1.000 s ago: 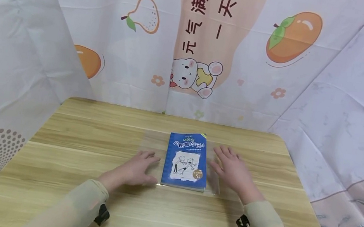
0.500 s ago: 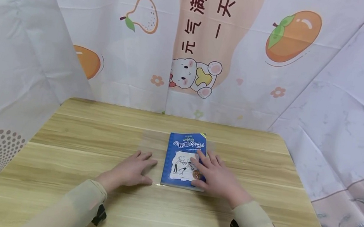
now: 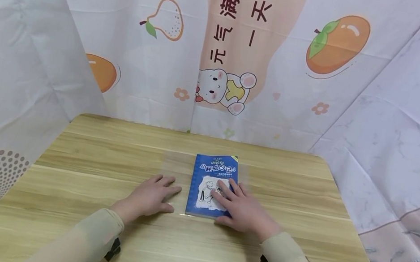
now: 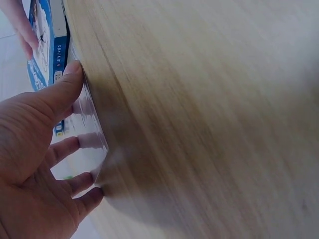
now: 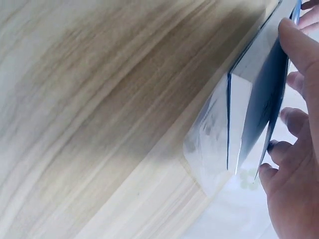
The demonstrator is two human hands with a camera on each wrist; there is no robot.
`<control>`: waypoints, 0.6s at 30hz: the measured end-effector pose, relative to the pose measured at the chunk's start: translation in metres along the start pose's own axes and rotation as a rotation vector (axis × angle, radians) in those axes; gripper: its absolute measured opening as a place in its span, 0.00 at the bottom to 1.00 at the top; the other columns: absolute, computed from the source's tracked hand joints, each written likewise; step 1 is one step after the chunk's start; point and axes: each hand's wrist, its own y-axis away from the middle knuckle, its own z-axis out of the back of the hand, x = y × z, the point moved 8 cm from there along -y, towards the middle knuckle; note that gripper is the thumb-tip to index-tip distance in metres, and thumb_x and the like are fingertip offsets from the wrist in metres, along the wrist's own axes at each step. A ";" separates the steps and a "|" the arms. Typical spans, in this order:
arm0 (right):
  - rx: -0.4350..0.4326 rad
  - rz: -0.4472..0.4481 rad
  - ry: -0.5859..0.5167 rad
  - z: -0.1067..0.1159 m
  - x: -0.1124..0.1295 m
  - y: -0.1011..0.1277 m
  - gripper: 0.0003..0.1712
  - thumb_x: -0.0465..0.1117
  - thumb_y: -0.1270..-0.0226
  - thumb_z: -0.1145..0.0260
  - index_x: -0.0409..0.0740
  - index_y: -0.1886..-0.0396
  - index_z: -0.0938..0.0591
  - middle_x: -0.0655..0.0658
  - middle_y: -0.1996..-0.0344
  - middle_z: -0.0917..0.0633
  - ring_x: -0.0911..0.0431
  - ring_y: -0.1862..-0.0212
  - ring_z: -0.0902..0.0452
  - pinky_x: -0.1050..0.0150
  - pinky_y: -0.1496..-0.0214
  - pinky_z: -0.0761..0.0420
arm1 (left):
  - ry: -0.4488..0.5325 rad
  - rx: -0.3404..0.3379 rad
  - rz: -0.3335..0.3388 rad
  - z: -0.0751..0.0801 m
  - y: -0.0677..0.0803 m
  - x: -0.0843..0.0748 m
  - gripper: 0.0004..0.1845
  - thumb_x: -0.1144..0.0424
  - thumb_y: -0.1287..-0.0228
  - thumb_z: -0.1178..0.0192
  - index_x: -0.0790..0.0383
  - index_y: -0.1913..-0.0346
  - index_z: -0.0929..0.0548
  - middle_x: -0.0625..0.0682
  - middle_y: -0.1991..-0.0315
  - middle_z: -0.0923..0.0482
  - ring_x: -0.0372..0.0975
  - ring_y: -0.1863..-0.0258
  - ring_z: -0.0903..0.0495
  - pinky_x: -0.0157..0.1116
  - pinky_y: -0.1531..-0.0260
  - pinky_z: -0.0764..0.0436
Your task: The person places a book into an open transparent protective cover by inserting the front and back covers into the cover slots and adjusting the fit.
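Note:
A blue paperback book (image 3: 206, 166) with a cartoon drawing on its front lies face up on a clear plastic sheet (image 3: 177, 167). My right hand (image 3: 244, 212) rests its spread fingers on the lower right of the cover, hiding part of the drawing. Seen from the right wrist, the front cover (image 5: 271, 112) stands slightly away from the page block (image 5: 241, 107). To the left of the book, my left hand (image 3: 147, 197) rests with fingers apart on the sheet's left part. In the left wrist view its thumb and fingertips lie along the plastic edge (image 4: 94, 122).
Book and sheet are on a wood-grain table (image 3: 109, 152), towards its far half. A white printed cloth (image 3: 153, 72) hangs behind the table's far edge, with more cloth on both sides. Each sleeve carries a black strap device (image 3: 113, 250) at the wrist.
My right hand has moved left from beside the book onto its cover. The left hand has shifted slightly left, away from the book, which stays in place.

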 end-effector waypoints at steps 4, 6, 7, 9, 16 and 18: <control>0.005 0.000 -0.017 -0.002 0.002 0.000 0.42 0.63 0.28 0.38 0.52 0.20 0.34 0.38 0.21 0.39 0.31 0.22 0.49 0.35 0.23 0.45 | -0.023 0.000 -0.003 -0.001 0.000 -0.001 0.34 0.44 0.35 0.32 0.50 0.28 0.24 0.58 0.24 0.35 0.63 0.26 0.38 0.61 0.29 0.37; 0.013 -0.001 -0.032 -0.003 0.003 0.000 0.41 0.62 0.27 0.38 0.50 0.21 0.34 0.37 0.21 0.38 0.31 0.22 0.47 0.35 0.24 0.43 | -0.033 0.004 0.001 -0.002 0.000 -0.001 0.35 0.43 0.35 0.33 0.49 0.28 0.25 0.58 0.24 0.35 0.62 0.26 0.39 0.61 0.29 0.37; 0.018 -0.001 -0.039 -0.003 0.004 0.000 0.41 0.61 0.27 0.38 0.49 0.21 0.34 0.36 0.22 0.38 0.31 0.23 0.46 0.34 0.24 0.43 | -0.037 0.005 0.004 -0.002 0.000 -0.001 0.35 0.43 0.35 0.33 0.49 0.27 0.25 0.57 0.24 0.35 0.62 0.26 0.39 0.60 0.29 0.37; 0.029 -0.005 -0.050 -0.003 0.005 0.000 0.41 0.60 0.26 0.37 0.49 0.21 0.34 0.36 0.22 0.38 0.31 0.23 0.46 0.34 0.24 0.42 | -0.042 0.007 0.009 -0.003 -0.001 -0.001 0.35 0.43 0.35 0.33 0.49 0.27 0.25 0.57 0.24 0.35 0.62 0.26 0.39 0.60 0.28 0.37; 0.050 -0.022 -0.084 -0.003 0.004 -0.002 0.40 0.58 0.27 0.36 0.49 0.21 0.34 0.36 0.22 0.37 0.30 0.23 0.46 0.36 0.25 0.39 | -0.048 0.004 -0.001 0.001 0.000 -0.003 0.34 0.43 0.34 0.33 0.50 0.28 0.24 0.58 0.24 0.35 0.63 0.26 0.38 0.59 0.28 0.37; 0.048 -0.023 -0.086 -0.004 0.003 -0.003 0.40 0.58 0.27 0.35 0.49 0.21 0.34 0.36 0.22 0.37 0.30 0.23 0.45 0.36 0.26 0.37 | -0.046 0.005 -0.004 0.002 0.001 -0.004 0.34 0.44 0.34 0.33 0.51 0.28 0.24 0.59 0.24 0.35 0.63 0.26 0.38 0.59 0.28 0.37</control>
